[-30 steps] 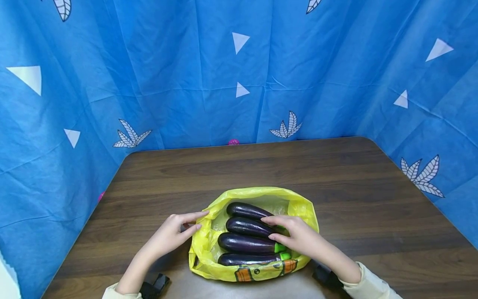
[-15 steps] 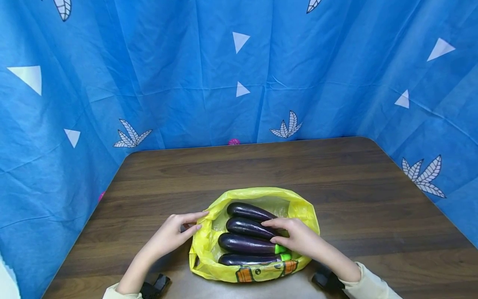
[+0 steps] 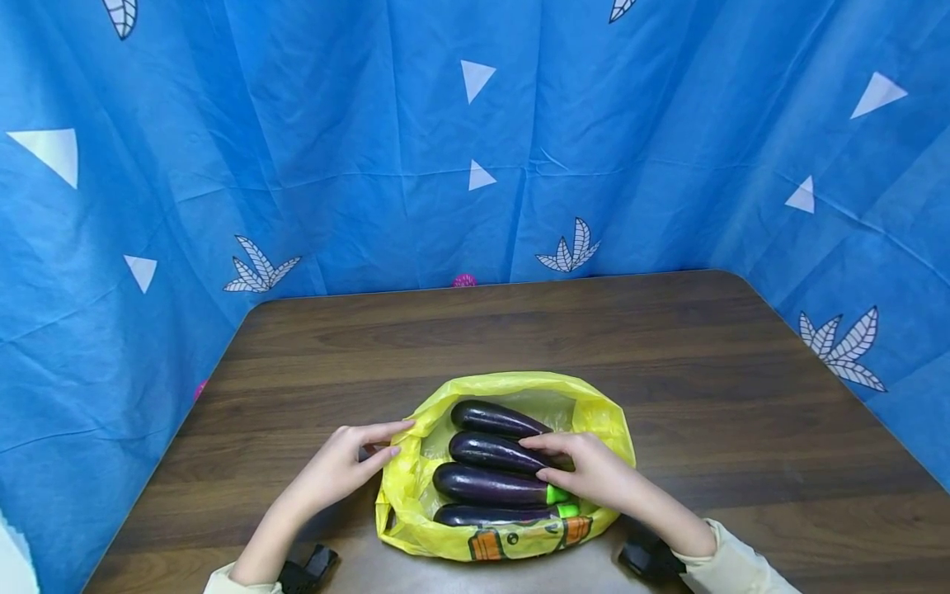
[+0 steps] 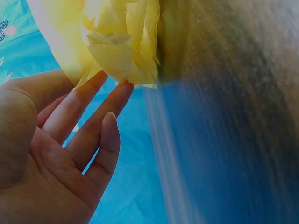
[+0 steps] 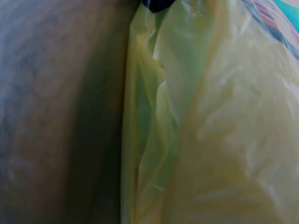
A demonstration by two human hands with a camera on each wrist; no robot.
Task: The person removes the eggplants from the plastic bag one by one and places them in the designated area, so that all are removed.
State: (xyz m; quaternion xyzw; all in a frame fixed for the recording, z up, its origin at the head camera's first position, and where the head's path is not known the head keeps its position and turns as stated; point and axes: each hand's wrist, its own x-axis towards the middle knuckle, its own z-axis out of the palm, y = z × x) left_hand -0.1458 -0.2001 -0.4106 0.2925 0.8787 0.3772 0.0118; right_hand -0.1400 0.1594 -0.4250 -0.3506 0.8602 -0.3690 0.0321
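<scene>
Several glossy dark purple eggplants [image 3: 482, 484] lie side by side inside an open yellow plastic bag [image 3: 512, 384] in the head view. My left hand [image 3: 341, 460] touches the bag's left rim with index finger and thumb. In the left wrist view its long fingers reach up, loosely extended, against the crumpled bag edge [image 4: 110, 60]. My right hand [image 3: 590, 470] reaches in over the right rim, thumb and fingers at the stem end of the second eggplant [image 3: 486, 451] from the back. That stem end is hidden under the hand. Yellow plastic fills much of the right wrist view.
The bag stands near the front of a brown wood-grain table [image 3: 519, 330]. A blue patterned curtain [image 3: 371, 165] hangs behind and along both sides. Black wrist-worn devices [image 3: 308, 569] sit beneath both wrists.
My right hand has shifted very slightly toward the front along the second eggplant. The left hand, the bag and the other eggplants stay in place.
</scene>
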